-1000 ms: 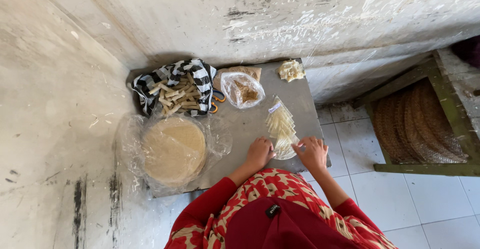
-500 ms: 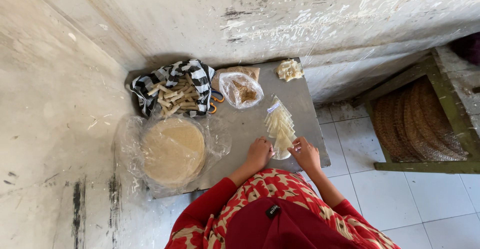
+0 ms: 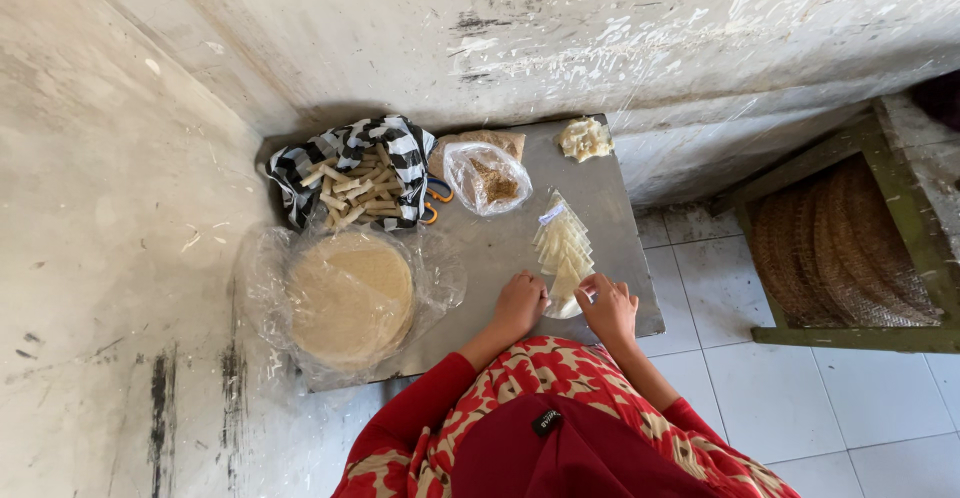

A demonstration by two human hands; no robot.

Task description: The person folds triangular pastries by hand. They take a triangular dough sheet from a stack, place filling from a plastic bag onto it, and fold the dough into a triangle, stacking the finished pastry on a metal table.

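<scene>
Wrapper strips (image 3: 563, 253) under both hands' fingertips

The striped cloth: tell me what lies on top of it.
On the striped cloth lies a heap of pale rolled sticks. Orange handles poke out beside its edge; what they belong to is covered.

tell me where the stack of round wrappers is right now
In the head view, the stack of round wrappers sits on clear plastic at the table's left side, below the striped cloth.
</scene>
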